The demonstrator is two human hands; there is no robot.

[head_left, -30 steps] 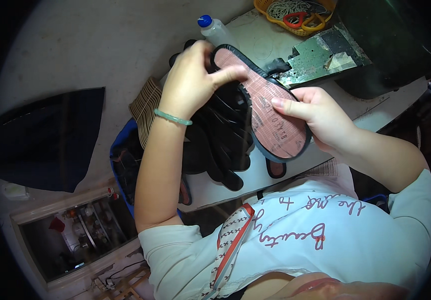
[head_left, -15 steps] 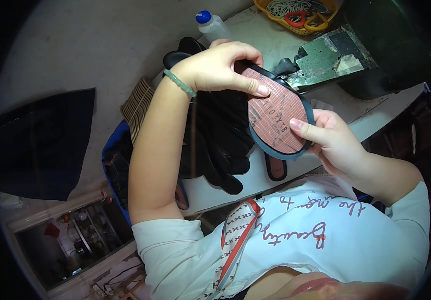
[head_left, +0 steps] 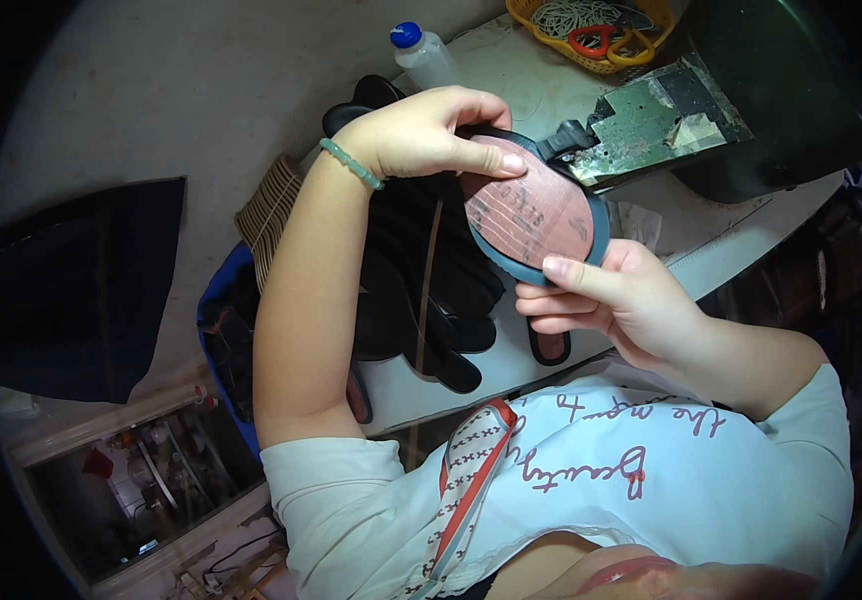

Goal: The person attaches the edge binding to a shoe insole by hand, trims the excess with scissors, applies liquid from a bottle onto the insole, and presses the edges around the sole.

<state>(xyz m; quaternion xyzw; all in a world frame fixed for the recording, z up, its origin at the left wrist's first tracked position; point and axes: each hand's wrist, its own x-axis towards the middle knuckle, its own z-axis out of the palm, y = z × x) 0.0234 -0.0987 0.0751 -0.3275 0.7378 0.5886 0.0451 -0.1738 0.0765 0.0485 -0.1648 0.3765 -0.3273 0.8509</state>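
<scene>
Both my hands hold one shoe sole (head_left: 541, 215), with a pinkish-brown board face towards me and a black and teal rim. My left hand (head_left: 451, 135), wearing a green bead bracelet (head_left: 351, 165), grips its upper left end, thumb flat on the board; that end is partly hidden behind the fingers. My right hand (head_left: 616, 300) pinches the lower rim, thumb in front. Just beyond the sole's upper edge is the black end part (head_left: 568, 138) of a worn green machine (head_left: 641, 120); I cannot tell whether they touch. Under my left arm lie several black soles (head_left: 451, 340).
A yellow basket (head_left: 523, 12) with cord and scissors (head_left: 591, 42) stands at the back, near a bottle with a blue cap (head_left: 426, 58). A small dark-rimmed piece (head_left: 551, 345) lies by the table's front edge. Left of the table is a blue container (head_left: 213, 300).
The sole has shifted left and tilted, its board now at a steeper angle. My right hand has moved left and down along the rim. My left hand has moved slightly left.
</scene>
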